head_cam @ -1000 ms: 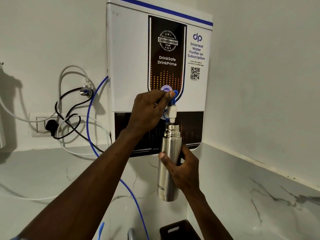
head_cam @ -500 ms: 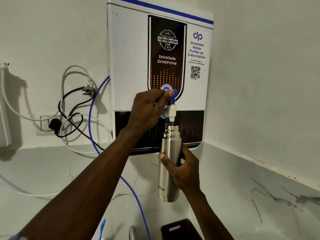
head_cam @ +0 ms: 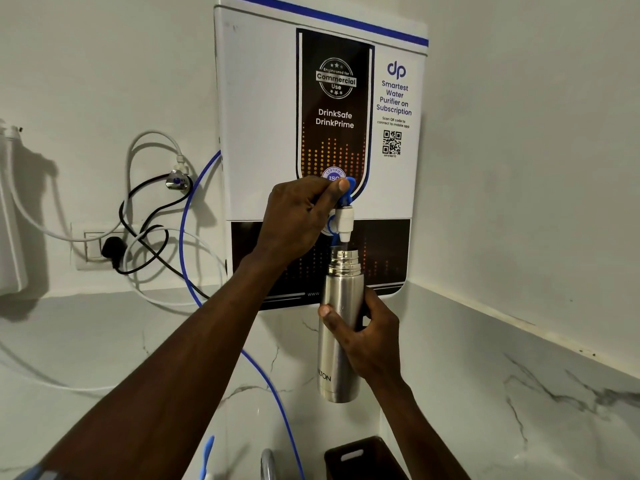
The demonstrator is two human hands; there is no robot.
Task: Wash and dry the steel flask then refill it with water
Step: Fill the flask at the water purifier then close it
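Note:
A tall steel flask point(head_cam: 337, 292) with its cap off is held upright in the air by my right hand point(head_cam: 370, 341), which grips its middle from the right. Its open mouth sits directly under the white spout point(head_cam: 345, 225) of the wall-mounted water purifier point(head_cam: 263, 116). My left hand point(head_cam: 298, 220) reaches across and pinches the blue tap lever point(head_cam: 348, 192) above the spout with thumb and fingers. I cannot make out a water stream between spout and flask.
A blue hose point(head_cam: 194, 237) and white and black cables loop left of the purifier to a wall socket point(head_cam: 104, 249). Below are a chrome tap top point(head_cam: 268, 464), a dark box point(head_cam: 363, 459) and the white marble counter point(head_cam: 519, 393) along the right wall.
The view has shifted slightly. Both hands keep the same hold, with the flask still under the spout.

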